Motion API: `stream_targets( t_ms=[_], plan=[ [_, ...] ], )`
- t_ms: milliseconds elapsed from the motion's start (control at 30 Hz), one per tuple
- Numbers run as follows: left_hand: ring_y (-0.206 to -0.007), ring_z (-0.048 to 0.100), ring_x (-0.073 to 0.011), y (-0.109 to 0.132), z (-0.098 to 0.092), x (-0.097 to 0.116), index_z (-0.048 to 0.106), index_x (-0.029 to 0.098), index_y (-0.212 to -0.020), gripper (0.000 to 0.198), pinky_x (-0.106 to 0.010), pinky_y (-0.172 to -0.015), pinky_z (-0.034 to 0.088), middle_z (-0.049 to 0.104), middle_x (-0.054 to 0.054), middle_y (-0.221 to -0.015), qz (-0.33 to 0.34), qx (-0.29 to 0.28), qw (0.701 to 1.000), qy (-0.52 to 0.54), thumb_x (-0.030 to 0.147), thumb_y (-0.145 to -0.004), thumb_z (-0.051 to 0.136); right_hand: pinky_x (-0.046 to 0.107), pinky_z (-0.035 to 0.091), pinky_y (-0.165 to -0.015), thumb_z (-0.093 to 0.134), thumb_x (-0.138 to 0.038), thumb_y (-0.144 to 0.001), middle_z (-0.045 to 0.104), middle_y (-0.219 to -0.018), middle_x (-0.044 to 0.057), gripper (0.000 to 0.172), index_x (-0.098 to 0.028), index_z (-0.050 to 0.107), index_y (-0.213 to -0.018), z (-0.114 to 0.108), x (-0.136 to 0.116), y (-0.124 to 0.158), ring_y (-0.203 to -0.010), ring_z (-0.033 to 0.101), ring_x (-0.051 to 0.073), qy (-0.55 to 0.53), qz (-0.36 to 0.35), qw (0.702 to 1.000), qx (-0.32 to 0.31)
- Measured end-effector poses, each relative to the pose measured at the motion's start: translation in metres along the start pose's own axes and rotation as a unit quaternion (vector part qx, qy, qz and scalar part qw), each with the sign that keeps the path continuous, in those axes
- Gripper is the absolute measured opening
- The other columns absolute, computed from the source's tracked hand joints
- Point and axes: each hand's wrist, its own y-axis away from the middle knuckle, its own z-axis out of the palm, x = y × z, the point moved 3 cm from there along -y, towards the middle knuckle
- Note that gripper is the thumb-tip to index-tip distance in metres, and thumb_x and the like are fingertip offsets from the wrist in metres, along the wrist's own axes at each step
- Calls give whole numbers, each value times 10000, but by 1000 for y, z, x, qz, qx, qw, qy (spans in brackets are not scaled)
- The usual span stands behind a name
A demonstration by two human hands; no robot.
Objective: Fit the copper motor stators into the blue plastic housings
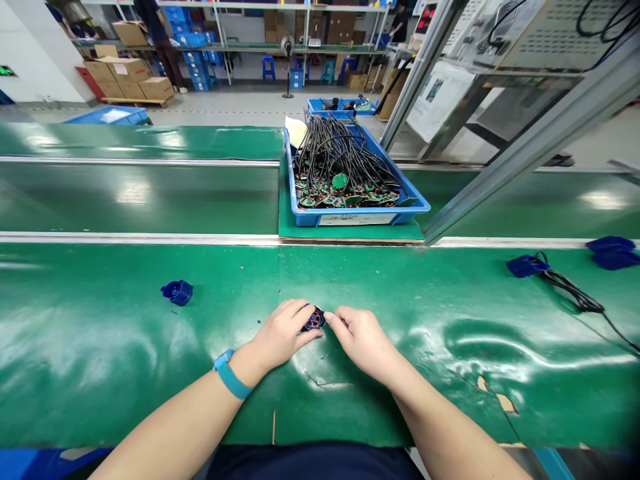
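Forearms (187, 417) nearest, over green table (100, 353) | my left grip (283, 333) clamped on small dark round part (315, 319), mid-table | right grip (364, 340) at its right edge, can't tell if pinching | risk: part could skid or twist if left slackens; glossy surface looks slick

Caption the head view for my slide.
Left hand holding a small part, right hand beside it, on a green worktop; beyond, a tray of cables.
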Motion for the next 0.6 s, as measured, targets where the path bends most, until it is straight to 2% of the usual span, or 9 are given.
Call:
stream_targets(
  t_ms=[167, 300, 467, 600],
  plan=[
    [-955, 653, -235, 0, -1, 1, 586, 146, -1148, 374, -417, -845, 585, 680, -118, -1073, 16, 25, 999, -15, 389, -885, 696, 254, 295, -540, 399, -490, -939, 506, -550, 0, 433, -186, 535, -662, 5, 0, 0, -520, 420, 118, -98, 29, 993, -62],
    [-994, 650, -224, 3, -1, -2, 589, 167, -1155, 366, -409, -888, 577, 682, -106, -1093, 1, 33, 999, 16, 375, -879, 710, 231, 286, -465, 430, -521, -921, 467, -492, -29, 439, -179, 573, -687, 8, 4, 1, -439, 375, 95, -193, 64, 973, -108],
    [-1039, 639, -230, 3, -1, -3, 582, 176, -1153, 363, -412, -914, 565, 675, -110, -1110, -1, 14, 999, 47, 375, -878, 712, 212, 267, -417, 479, -546, -896, 444, -462, -48, 430, -175, 580, -705, 4, 7, 2, -395, 356, 79, -234, 99, 960, -118],
    [-1043, 643, -229, 3, -1, 0, 584, 173, -1188, 359, -409, -919, 564, 674, -115, -1146, 14, 20, 1000, 17, 367, -902, 679, 207, 264, -400, 481, -580, -883, 436, -456, -50, 453, -175, 576, -704, 3, 8, 1, -379, 352, 74, -237, 100, 959, -117]
  ],
)
